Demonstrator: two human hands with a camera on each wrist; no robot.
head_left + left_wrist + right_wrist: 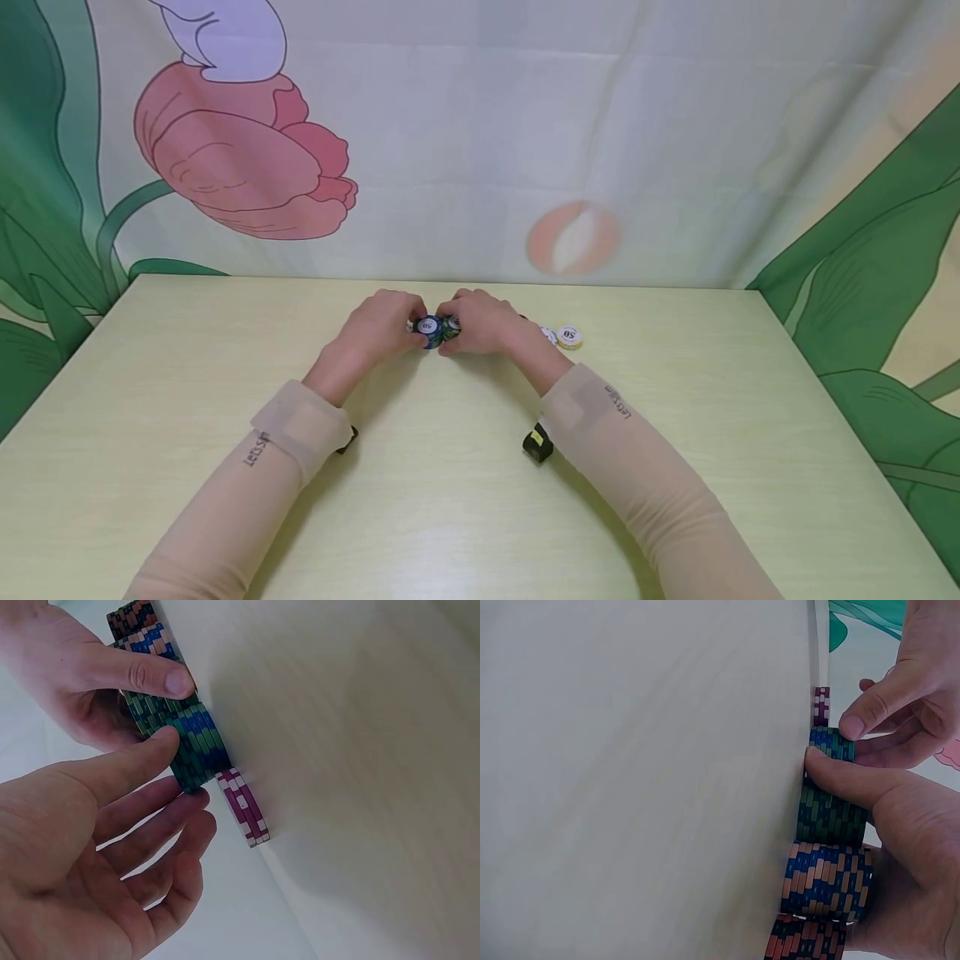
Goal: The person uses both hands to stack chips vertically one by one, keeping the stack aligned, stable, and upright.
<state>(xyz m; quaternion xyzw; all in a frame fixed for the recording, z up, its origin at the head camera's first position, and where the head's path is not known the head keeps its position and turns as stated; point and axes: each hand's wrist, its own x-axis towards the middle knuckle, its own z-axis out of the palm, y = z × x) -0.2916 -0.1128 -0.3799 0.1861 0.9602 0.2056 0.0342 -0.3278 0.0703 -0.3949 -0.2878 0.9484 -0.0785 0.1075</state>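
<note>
A row of poker chip stacks stands along the table's far side. My left hand (378, 327) pinches a blue-and-green stack of poker chips (201, 742) between thumb and fingertips. Beside it, my right hand (482, 321) grips a green stack of poker chips (827, 817), its thumb lying across the join with the blue-and-green stack. Both stacks stand side by side, and a "50" label shows on the blue-and-green one. A short purple-and-white stack (242, 808) is just past my left fingertips, largely hidden by that hand in the head view.
Past my right hand follow a blue-and-orange stack (826, 881) and a dark red-and-orange stack (806, 939). White chips with yellow edges (569, 337) lie further right. A printed curtain (465, 167) hangs behind the table (450, 517). Black wrist devices (537, 443) sit under the sleeves.
</note>
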